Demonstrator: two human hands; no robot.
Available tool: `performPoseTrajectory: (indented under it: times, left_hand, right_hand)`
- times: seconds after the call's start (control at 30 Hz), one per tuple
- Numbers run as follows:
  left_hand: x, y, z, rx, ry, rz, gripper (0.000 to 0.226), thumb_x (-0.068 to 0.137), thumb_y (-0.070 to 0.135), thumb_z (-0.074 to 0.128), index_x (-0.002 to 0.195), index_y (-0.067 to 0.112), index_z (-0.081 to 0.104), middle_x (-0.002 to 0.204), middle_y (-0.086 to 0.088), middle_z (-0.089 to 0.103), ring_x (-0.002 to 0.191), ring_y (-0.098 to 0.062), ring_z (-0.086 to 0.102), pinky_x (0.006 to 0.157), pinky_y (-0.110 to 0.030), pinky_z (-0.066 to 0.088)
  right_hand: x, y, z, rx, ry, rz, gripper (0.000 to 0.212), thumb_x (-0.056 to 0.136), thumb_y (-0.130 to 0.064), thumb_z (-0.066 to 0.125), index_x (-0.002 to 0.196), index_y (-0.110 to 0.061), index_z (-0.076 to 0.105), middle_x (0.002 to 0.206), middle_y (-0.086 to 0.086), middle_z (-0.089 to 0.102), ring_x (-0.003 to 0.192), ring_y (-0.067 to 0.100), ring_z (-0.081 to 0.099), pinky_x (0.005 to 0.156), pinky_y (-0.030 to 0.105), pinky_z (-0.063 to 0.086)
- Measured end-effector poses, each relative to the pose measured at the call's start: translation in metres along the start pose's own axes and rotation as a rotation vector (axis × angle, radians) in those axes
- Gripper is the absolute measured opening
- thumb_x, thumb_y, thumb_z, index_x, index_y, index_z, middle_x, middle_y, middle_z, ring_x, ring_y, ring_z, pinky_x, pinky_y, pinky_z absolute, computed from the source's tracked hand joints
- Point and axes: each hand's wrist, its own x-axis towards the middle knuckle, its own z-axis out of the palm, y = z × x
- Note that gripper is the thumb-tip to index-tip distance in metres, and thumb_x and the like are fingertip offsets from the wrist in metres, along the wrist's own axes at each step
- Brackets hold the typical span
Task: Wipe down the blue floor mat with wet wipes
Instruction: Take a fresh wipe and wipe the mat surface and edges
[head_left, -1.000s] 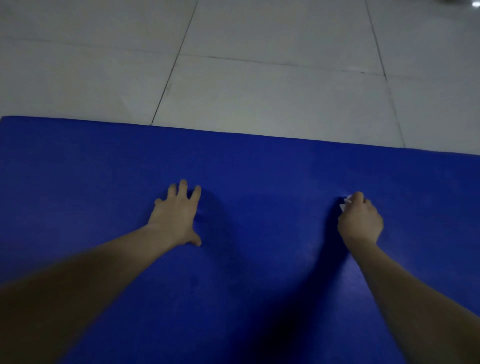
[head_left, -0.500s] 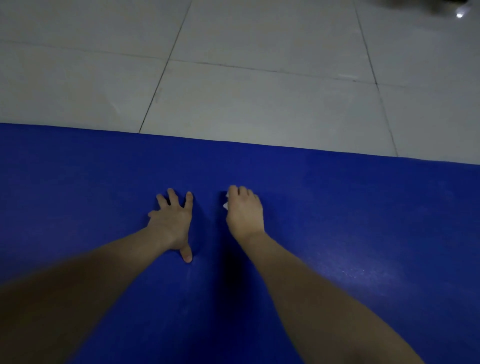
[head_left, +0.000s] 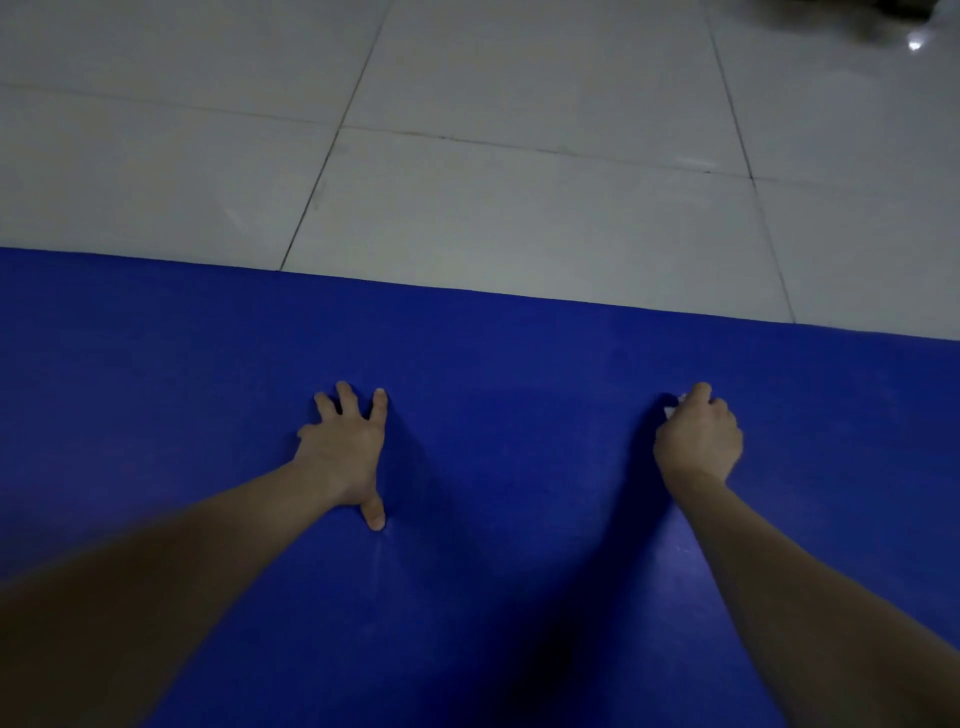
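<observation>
The blue floor mat (head_left: 493, 571) is lying flat across the near half of the scene, a deep, even blue with a faint sheen and a few pale streaks near six o'clock of the left thumb; its far edge is running against the pale tiled floor (head_left: 519, 208), which is filling everything toward twelve o'clock. The person is leaning over it with both bare arms stretched forward. The left hand (head_left: 343, 457) is pressing palm-down on the mat, fingers spread wide, thumb pointing back toward six o'clock. Well apart at three o'clock from it, the right hand (head_left: 698, 441) is curling tightly around a white wet wipe (head_left: 674, 410), knuckles up; only a small crumpled corner is peeking out at the fingers' eleven o'clock, touching the mat. No writing or label is showing anywhere.
</observation>
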Motion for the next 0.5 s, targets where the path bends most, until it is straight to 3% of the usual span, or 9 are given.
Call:
performPoseTrajectory:
  times: [0.07, 0.17, 0.33, 0.43, 0.5]
  left_hand:
    - [0.0, 0.001, -0.001, 0.004, -0.005, -0.002, 0.172, 0.042, 0.063, 0.096, 0.157, 0.018, -0.023, 0.162, -0.026, -0.016, 0.15, -0.052, 0.0, 0.108, -0.059, 0.045]
    - [0.001, 0.001, -0.001, 0.006, -0.007, -0.004, 0.172, 0.042, 0.063, 0.096, 0.157, 0.017, -0.023, 0.161, -0.027, -0.015, 0.15, -0.053, 0.0, 0.109, -0.06, 0.043]
    - [0.002, 0.0, -0.001, 0.021, -0.008, -0.003, 0.171, 0.043, 0.064, 0.095, 0.157, 0.016, -0.023, 0.161, -0.029, -0.016, 0.15, -0.054, 0.0, 0.109, -0.06, 0.043]
    - [0.001, -0.001, 0.0, 0.028, -0.009, 0.001, 0.171, 0.043, 0.065, 0.094, 0.157, 0.016, -0.023, 0.161, -0.029, -0.015, 0.15, -0.054, 0.001, 0.108, -0.06, 0.044]
    - [0.001, -0.001, 0.001, 0.022, -0.009, 0.005, 0.171, 0.043, 0.066, 0.094, 0.157, 0.016, -0.024, 0.161, -0.029, -0.016, 0.15, -0.054, 0.0, 0.109, -0.06, 0.043]
  right_hand:
    - [-0.006, -0.033, 0.008, 0.073, 0.001, -0.037, 0.021, 0.099, -0.017, 0.057, 0.111, -0.001, 0.053, 0.102, 0.024, 0.062, 0.089, 0.038, 0.059, 0.072, 0.045, 0.047]
    - [-0.027, -0.1, 0.019, 0.082, -0.033, -0.265, 0.017, 0.098, -0.016, 0.059, 0.108, -0.003, 0.056, 0.098, 0.021, 0.063, 0.085, 0.034, 0.058, 0.068, 0.043, 0.047]
    - [-0.084, -0.203, 0.024, 0.109, -0.128, -0.588, 0.017, 0.1, -0.018, 0.055, 0.111, -0.006, 0.057, 0.101, 0.016, 0.062, 0.09, 0.031, 0.058, 0.077, 0.042, 0.046]
    - [-0.093, -0.212, 0.024, 0.141, -0.16, -0.758, 0.017, 0.1, -0.015, 0.055, 0.114, -0.005, 0.058, 0.1, 0.015, 0.062, 0.09, 0.031, 0.058, 0.082, 0.042, 0.048]
    - [-0.076, -0.194, 0.023, 0.12, -0.143, -0.794, 0.015, 0.1, -0.017, 0.055, 0.111, -0.007, 0.059, 0.097, 0.013, 0.061, 0.086, 0.03, 0.057, 0.078, 0.041, 0.046]
